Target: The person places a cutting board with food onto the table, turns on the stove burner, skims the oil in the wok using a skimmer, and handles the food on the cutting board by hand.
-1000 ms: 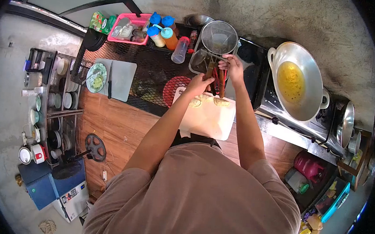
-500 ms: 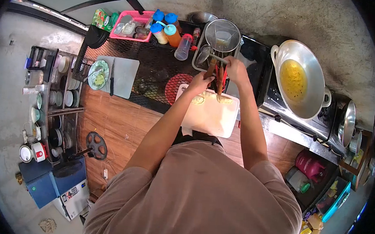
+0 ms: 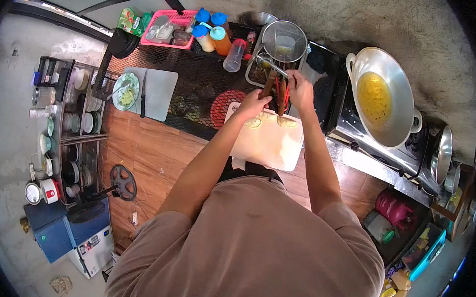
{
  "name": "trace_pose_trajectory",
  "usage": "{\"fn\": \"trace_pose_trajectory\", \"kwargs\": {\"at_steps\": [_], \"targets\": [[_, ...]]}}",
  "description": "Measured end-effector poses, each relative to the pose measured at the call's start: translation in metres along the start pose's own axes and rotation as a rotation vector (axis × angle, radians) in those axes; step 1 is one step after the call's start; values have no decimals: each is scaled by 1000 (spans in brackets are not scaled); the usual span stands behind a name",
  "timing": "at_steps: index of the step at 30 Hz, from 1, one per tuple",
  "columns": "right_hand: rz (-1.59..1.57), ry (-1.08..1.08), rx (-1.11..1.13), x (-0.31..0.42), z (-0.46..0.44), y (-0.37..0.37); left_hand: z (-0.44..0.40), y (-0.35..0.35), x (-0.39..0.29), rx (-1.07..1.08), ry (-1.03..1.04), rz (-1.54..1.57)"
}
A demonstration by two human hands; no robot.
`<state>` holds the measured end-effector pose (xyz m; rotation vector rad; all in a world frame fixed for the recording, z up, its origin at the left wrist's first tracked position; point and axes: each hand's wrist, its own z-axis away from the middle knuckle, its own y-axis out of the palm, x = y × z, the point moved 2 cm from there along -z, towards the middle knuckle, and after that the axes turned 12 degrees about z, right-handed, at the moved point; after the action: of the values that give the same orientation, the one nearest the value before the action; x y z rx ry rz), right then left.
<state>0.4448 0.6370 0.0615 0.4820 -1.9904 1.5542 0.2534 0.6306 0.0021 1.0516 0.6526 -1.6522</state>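
Note:
Near the tray of utensils [image 3: 252,75], my left hand [image 3: 253,102] is closed on a brown wooden handle [image 3: 268,84]. My right hand [image 3: 299,89] grips the handle end of a metal ladle [image 3: 276,69], whose bowl is over the tray. Other handles, some red, stand between my hands. Just below them, folded pieces of dough [image 3: 253,121] lie along the top of a white cutting board [image 3: 266,145]. A round mesh strainer [image 3: 284,41] rests at the back of the tray.
At the right, a large pan [image 3: 407,119] with yellow oil sits on the stove [image 3: 355,135]. Sauce bottles [image 3: 220,41] and a pink basket [image 3: 169,15] stand at the back. A knife [image 3: 143,95] and a plate [image 3: 125,97] lie on a board at the left.
My right hand has pulled the ladle up and tilted it; its bowl now sits lower and further left over the tray. My left hand has stayed nearly in place.

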Motion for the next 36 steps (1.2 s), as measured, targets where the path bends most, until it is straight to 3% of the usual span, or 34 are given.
{"fn": "trace_pose_trajectory", "kwargs": {"at_steps": [16, 19, 21, 23, 36], "targets": [[-91, 57, 12, -19, 10, 17, -1, -4, 6, 45, -43, 73], [-12, -33, -28, -21, 12, 19, 2, 0, 3, 44, -51, 10], [-111, 97, 33, -18, 12, 15, -2, -4, 2, 29, -63, -30], [-93, 73, 13, -19, 12, 22, -3, -4, 9, 59, -37, 75], [-78, 104, 19, -10, 10, 21, 8, -2, 1, 59, -114, 34]]}}
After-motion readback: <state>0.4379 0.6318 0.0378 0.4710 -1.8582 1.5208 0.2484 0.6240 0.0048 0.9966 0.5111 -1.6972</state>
